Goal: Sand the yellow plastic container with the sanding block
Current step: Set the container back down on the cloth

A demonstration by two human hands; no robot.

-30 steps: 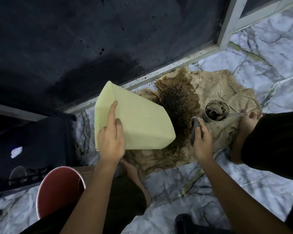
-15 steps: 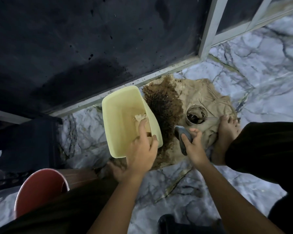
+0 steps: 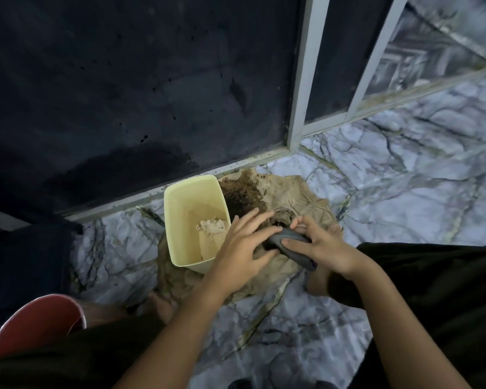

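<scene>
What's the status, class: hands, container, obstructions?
Both hands, left and right, on sanding block. Yellow container upright, untouched. Nothing blocking.

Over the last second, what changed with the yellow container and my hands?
The left hand let go of the yellow container, which now stands open side up on the stained cloth, and reached across to the dark sanding block. The right hand kept its grip on the block.

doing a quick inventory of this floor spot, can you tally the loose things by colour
yellow: 1, the yellow plastic container
grey: 1, the sanding block, held in the right hand with the left hand touching it
tan: 1, the stained cloth
red: 1, the red bucket
total: 4
</scene>
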